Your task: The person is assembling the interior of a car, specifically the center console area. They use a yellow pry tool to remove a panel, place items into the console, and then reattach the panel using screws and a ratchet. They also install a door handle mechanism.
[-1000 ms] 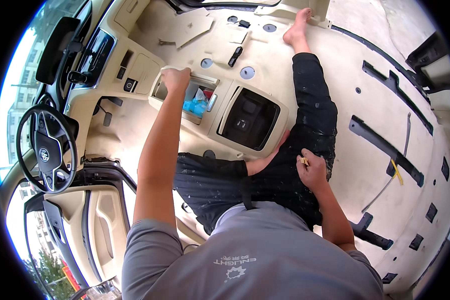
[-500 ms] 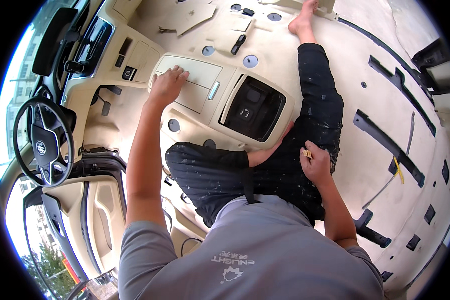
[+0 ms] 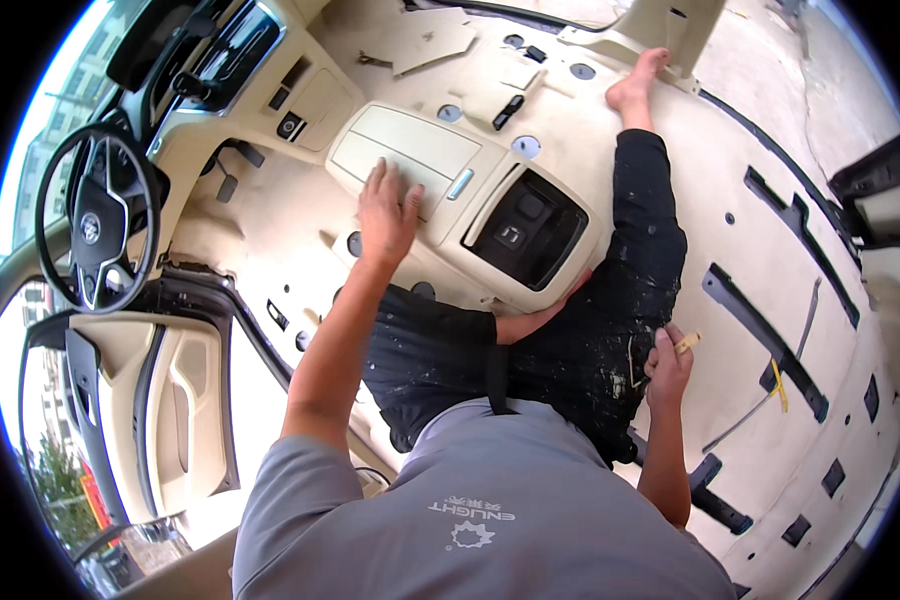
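Note:
My left hand (image 3: 385, 210) lies flat, fingers spread, on the closed beige lid (image 3: 425, 145) of the centre console. It grips nothing. The console's rear end has a dark recessed panel (image 3: 530, 230). My right hand (image 3: 667, 365) rests at my right thigh on black paint-flecked trousers (image 3: 570, 360). Its fingers are closed on a small tan piece (image 3: 686, 343), and I cannot tell what it is. My bare foot (image 3: 635, 85) stretches out over the beige floor carpet (image 3: 730, 180).
I sit in a car cabin with its seats out. The steering wheel (image 3: 100, 225) and dashboard are at the left, with an open beige door panel (image 3: 160, 400) below them. Black seat brackets (image 3: 760, 330) and slots stud the carpet at the right.
The console lid, which stood open over a blue item, is now shut. My left hand pressed it down and lies flat on it. My right hand stays at my thigh.

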A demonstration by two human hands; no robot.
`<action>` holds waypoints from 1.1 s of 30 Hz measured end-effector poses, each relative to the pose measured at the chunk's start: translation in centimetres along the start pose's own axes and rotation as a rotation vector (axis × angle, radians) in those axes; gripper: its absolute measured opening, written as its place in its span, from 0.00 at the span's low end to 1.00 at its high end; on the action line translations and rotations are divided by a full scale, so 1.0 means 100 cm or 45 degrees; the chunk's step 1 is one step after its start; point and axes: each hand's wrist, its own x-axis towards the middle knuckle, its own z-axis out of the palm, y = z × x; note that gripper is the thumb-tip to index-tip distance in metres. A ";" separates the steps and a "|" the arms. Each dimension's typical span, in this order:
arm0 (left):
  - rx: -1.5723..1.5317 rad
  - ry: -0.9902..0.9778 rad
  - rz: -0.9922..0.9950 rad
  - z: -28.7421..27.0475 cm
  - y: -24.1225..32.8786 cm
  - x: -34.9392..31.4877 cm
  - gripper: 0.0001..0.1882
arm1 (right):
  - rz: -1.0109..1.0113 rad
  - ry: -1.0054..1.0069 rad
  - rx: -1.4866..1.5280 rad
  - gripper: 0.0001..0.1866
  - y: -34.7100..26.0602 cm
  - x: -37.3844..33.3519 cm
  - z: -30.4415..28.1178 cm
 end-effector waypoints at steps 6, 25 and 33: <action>-1.254 -0.336 0.243 -0.055 0.169 -0.113 0.35 | -0.031 -0.325 0.616 0.21 -0.072 -0.034 0.076; -1.973 -0.846 -1.412 -0.077 0.082 -0.235 0.17 | -0.383 -1.913 -1.397 0.45 -0.041 -0.091 0.233; -1.196 1.404 -2.096 -0.261 -0.288 -0.408 0.26 | -0.081 -1.422 -0.937 0.31 -0.012 -0.021 0.125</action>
